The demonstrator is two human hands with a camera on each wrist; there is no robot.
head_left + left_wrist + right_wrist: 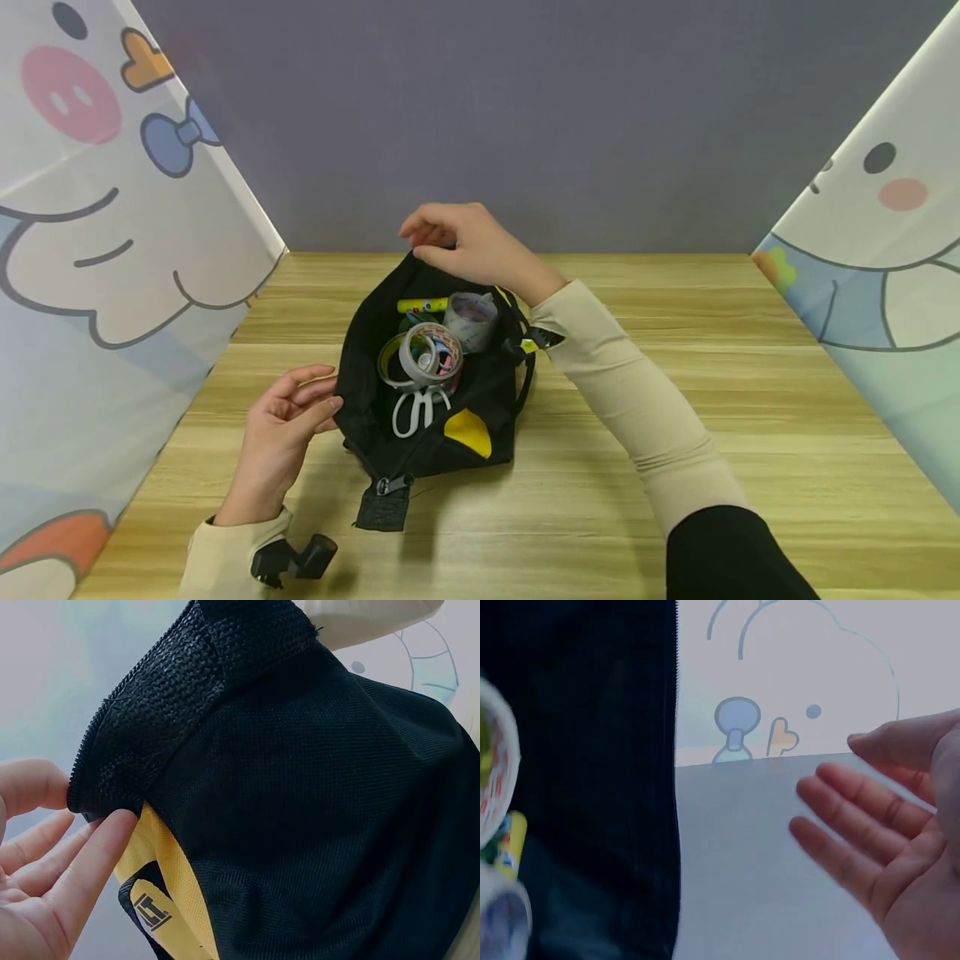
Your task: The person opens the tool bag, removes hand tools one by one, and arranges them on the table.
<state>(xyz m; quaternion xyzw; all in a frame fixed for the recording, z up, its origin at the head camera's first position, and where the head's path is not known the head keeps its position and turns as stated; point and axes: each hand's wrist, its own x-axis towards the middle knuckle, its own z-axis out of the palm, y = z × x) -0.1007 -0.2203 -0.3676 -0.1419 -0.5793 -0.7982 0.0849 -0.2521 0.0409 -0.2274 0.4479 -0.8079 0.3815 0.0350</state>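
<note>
A black zippered tool bag [358,350] with yellow patches sits with its mouth spread wide. Inside lie several tape rolls [408,360], a yellow tube [422,306] and white-handled scissors [428,410]. My left hand [281,429] pinches the bag's left rim; the left wrist view shows the zipper edge [94,750] between thumb and fingers. Above the far end of the bag is my right hand [480,242], fingers loosely bent and holding nothing. In the right wrist view its fingers [855,817] are apart from the bag's edge.
The bag stands on a wood-grain table [637,500]. A grey wall [525,125] rises behind, and cartoon-printed panels [150,275] flank both sides. A strap with a zipper pull [393,485] hangs at the bag's near end, and a black cord loops at its right.
</note>
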